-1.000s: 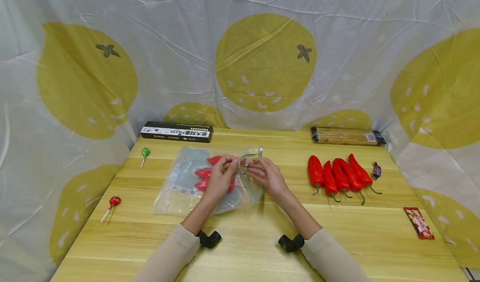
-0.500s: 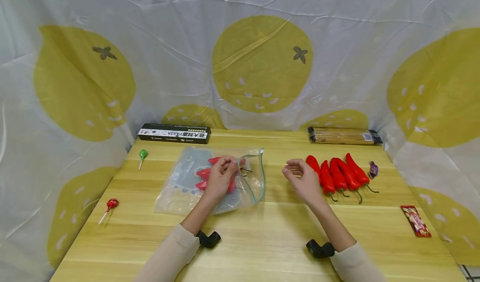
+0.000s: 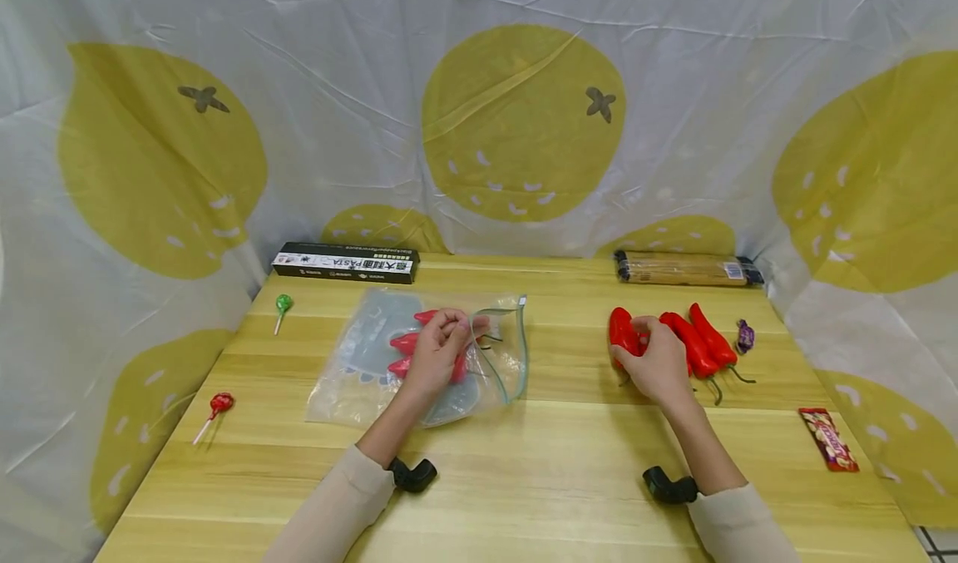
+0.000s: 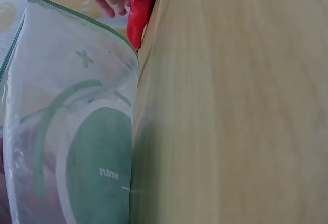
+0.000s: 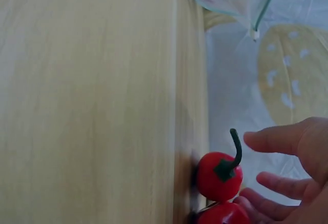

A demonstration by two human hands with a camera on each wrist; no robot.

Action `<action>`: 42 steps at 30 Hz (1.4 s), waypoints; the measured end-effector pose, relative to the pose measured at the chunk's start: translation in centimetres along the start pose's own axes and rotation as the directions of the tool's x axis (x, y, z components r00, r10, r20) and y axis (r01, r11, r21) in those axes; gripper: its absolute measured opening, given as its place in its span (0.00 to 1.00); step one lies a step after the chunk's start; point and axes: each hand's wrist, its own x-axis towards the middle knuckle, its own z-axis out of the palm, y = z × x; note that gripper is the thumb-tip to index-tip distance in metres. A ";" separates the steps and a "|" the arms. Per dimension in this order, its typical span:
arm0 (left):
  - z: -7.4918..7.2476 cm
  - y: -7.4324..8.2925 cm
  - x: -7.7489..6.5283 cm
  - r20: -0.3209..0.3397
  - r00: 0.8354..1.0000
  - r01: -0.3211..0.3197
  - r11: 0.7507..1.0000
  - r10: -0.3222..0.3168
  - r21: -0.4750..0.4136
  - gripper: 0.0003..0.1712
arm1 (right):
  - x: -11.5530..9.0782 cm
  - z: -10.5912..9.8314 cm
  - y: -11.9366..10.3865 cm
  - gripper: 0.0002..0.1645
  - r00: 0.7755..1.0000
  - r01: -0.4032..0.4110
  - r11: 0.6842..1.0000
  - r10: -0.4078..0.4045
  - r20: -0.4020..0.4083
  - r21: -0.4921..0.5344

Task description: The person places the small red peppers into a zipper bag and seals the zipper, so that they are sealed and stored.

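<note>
The left hand [image 3: 437,348] pinches the upper layer of a clear zip bag [image 3: 348,397] near its mouth. The green-edged mouth gapes toward the right, with several red chili peppers [image 3: 404,344] inside. In the left wrist view, the bag [image 4: 97,152] fills the left side and mostly hides that hand. The right hand [image 3: 662,365] is over a row of loose red peppers at the right, nearest the leftmost pepper [image 3: 620,328]. In the right wrist view, its thumb and fingers are spread apart beside a green-stemmed pepper [image 5: 219,178].
At the back are a black pasta box [image 3: 346,264] and a long brown packet [image 3: 681,269]. A green lollipop [image 3: 283,303] and a red lollipop [image 3: 220,402] lie left. At right are a purple-wrapped candy [image 3: 744,336] and a red snack packet [image 3: 828,440]. Patterned cloth hangs around the table.
The right hand has left the bag's mouth and moved right to the loose peppers. The left hand stays on the bag, still holding its mouth apart.
</note>
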 end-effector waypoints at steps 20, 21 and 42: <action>-0.2 0.0 -0.1 0.030 0.999 0.012 0.994 -0.016 0.111 0.14 | 0.4 1.9 -0.2 0.35 0.974 0.157 0.981 -0.134 0.184 -0.118; -0.2 0.1 -0.1 0.031 0.999 0.015 0.993 -0.019 0.119 0.15 | 0.3 1.9 -0.2 0.34 0.973 0.163 0.979 -0.140 0.182 -0.119; 2.1 4.6 -1.4 -0.159 0.987 0.036 0.939 0.020 0.342 0.12 | -1.5 2.4 -3.7 0.27 0.972 -0.036 0.800 -0.110 0.206 0.600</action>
